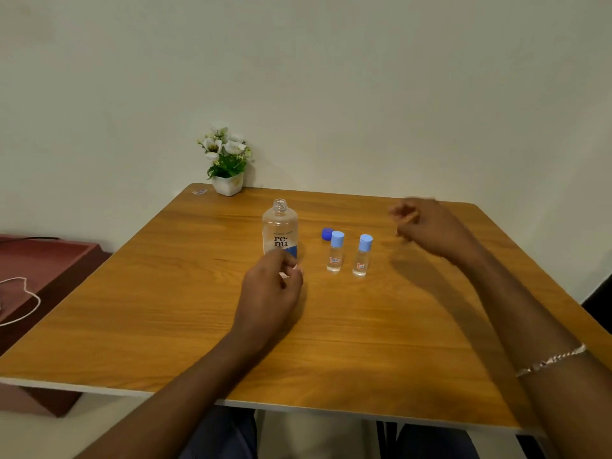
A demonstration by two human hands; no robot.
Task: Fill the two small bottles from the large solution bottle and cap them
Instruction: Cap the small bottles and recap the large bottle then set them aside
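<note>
The big bottle (280,228) stands upright on the counter (165,293), just beyond the left hand (270,293), its neck open and no cap on it. A dark blue cap (327,233), probably its own, lies to the right of it, just behind the nearer of the two small bottles. Both small bottles (335,255) (361,258) stand between the hands, each with a light blue cap on and clear liquid inside, so by the look of it the filling and capping are done or nearly so.

The left hand hovers in front of the big bottle's base with fingers loosely curled; it seems to hold nothing, though a pale bit near the fingertips is too small to make out. The right hand (427,226) is raised well to the right of the small bottles, blurred, fingers half curled, apparently empty.

The big bottle is clear thin plastic and looks only partly full, so likely light and squeezable; with the neck open, a firm squeeze could spill it. Best taken around the labelled middle. The small bottles are narrow and tall, easy to knock over; take them by the body, below the cap.
</note>
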